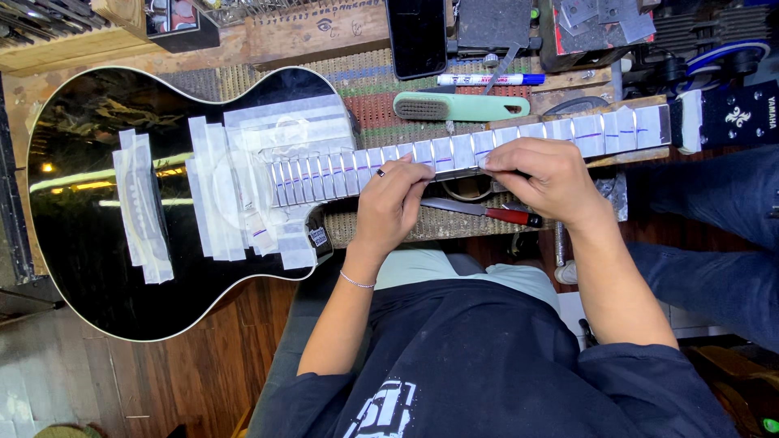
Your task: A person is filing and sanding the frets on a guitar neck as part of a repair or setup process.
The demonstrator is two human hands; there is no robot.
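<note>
Two bare hands work on the neck point(479, 150) of a glossy black guitar point(77, 203) lying flat across a woven mat point(365, 89) on a cluttered wooden bench point(284, 36). Guitar body: single cutaway, pale binding along the edge, mirror finish catching room lights. Strips of white masking tape point(219, 182) cover the soundhole area and the bridge; more tape sits between the frets all along the fingerboard, with short blue marks on several pieces. Neck runs rightward to a dark headstock point(734, 113). Left hand point(391, 203): fingers bunched together, tips pressed on the lower edge of the fingerboard near mid-neck, a ring on one finger, thin bracelet at the wrist. Right hand point(548, 174): just beside it, knuckles up, fingertips pinched down on the taped fingerboard; cannot tell whether it grips a small tool or only the tape. A red-handled knife point(487, 212) lies under the neck between the hands. Beyond the neck: a mint-green brush point(462, 105) with dark bristles, a white marker with blue cap point(483, 79), a dark phone point(415, 36). Dark shirt and blue trousers in the foreground.
</note>
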